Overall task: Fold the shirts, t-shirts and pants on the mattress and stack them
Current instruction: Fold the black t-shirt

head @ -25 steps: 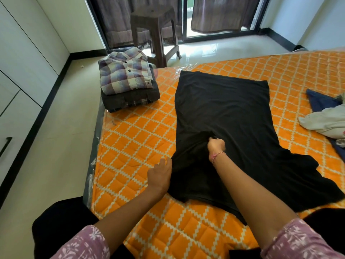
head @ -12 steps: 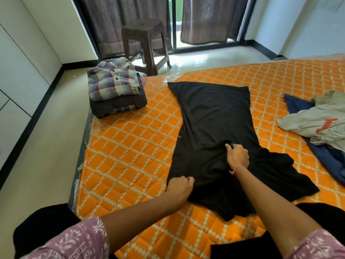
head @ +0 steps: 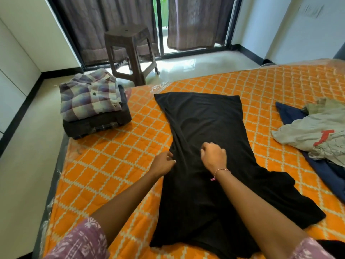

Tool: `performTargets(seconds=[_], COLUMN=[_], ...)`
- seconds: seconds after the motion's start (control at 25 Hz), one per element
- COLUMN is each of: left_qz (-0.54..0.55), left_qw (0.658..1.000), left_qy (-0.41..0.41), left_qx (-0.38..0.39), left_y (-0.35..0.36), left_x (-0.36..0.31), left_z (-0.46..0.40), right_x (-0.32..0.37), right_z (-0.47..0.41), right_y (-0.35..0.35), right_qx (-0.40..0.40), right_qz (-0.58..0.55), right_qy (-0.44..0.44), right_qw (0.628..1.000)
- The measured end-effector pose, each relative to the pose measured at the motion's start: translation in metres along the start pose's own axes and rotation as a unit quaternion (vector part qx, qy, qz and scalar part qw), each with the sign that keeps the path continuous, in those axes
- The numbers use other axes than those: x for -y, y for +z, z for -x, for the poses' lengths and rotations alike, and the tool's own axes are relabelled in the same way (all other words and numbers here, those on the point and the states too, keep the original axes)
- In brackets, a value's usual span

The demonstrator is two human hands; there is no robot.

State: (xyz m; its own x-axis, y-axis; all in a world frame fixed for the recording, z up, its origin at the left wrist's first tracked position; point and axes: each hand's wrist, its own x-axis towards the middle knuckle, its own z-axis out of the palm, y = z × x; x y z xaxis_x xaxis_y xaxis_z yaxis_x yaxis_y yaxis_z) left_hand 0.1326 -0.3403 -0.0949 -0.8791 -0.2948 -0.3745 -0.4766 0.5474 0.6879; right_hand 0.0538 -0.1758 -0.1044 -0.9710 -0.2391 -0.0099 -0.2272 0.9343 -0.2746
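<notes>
Head view: black t-shirt (head: 205, 139) spread lengthwise on the orange mattress (head: 112, 165), left side already folded inward, right sleeve splayed out near the front edge. Left hand (head: 164, 161) at the folded left edge, fingertips pinching the cloth there. Right hand (head: 213, 156) on the middle of the garment, fingers curled, apparently bunching fabric, though the grip itself is hidden under the knuckles. Folded pile (head: 95, 107) topped by a plaid shirt at the far left corner, well apart; 2 unfolded garments (head: 317, 135) heaped at the right. Likely step: narrowing the t-shirt. Next, probably: right side and sleeve brought over, then halved lengthwise and carried to the pile.
</notes>
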Motion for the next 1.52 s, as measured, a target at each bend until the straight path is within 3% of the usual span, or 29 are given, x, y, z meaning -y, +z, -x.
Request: performTargets(seconds=[0.2,0.36,0.44,0.52,0.64,0.76,0.8,0.84,0.92,1.0,1.04,1.16,1.36,1.52], left_qz=[0.175,0.411,0.490,0.524,0.493,0.470,0.486,0.489,0.441,0.390,0.374,0.339,0.293,0.417], left_qw=[0.979,0.902,0.864,0.846,0.869,0.882,0.874,0.871,0.893,0.912,0.917,0.926,0.946,0.895], left_qy=[-0.049,-0.103,-0.103,-0.085,-0.029,-0.007,-0.012,-0.027,-0.075,-0.121,-0.138,-0.160,-0.137,-0.132], left_qx=[-0.094,-0.084,-0.062,-0.037,0.018,0.034,0.005,-0.030,-0.049,-0.036,-0.019,0.048,-0.009,-0.081], left_y=[-0.022,-0.044,-0.054,-0.064,-0.081,-0.095,-0.096,-0.096,-0.089,-0.079,-0.073,-0.052,-0.036,-0.035], left_x=[0.007,-0.008,-0.020,-0.028,-0.031,-0.035,-0.039,-0.045,-0.056,-0.071,-0.081,-0.109,-0.127,-0.108], left_z=[-0.122,-0.218,-0.252,-0.276,-0.316,-0.341,-0.344,-0.347,-0.353,-0.359,-0.361,-0.360,-0.376,-0.386], right_x=[0.066,0.104,0.120,0.135,0.152,0.151,0.143,0.131,0.088,0.031,0.007,-0.023,-0.015,-0.016], right_z=[-0.099,-0.196,-0.238,-0.267,-0.293,-0.314,-0.323,-0.333,-0.345,-0.345,-0.341,-0.340,-0.349,-0.351], right_y=[0.019,0.037,0.048,0.061,0.082,0.082,0.077,0.069,0.052,0.047,0.048,0.058,0.045,0.048], right_qx=[0.047,0.030,0.031,0.057,0.073,0.019,-0.001,-0.018,-0.045,-0.037,-0.017,0.057,0.090,0.065], right_qz=[-0.153,-0.174,-0.178,-0.155,-0.050,-0.153,-0.257,-0.383,-0.607,-0.716,-0.720,-0.699,-0.700,-0.724], right_qy=[-0.022,-0.039,-0.049,-0.071,-0.096,-0.030,0.008,0.047,0.127,0.237,0.290,0.345,0.314,0.293], right_qw=[0.987,0.984,0.982,0.984,0.991,0.988,0.966,0.922,0.783,0.655,0.631,0.624,0.635,0.621])
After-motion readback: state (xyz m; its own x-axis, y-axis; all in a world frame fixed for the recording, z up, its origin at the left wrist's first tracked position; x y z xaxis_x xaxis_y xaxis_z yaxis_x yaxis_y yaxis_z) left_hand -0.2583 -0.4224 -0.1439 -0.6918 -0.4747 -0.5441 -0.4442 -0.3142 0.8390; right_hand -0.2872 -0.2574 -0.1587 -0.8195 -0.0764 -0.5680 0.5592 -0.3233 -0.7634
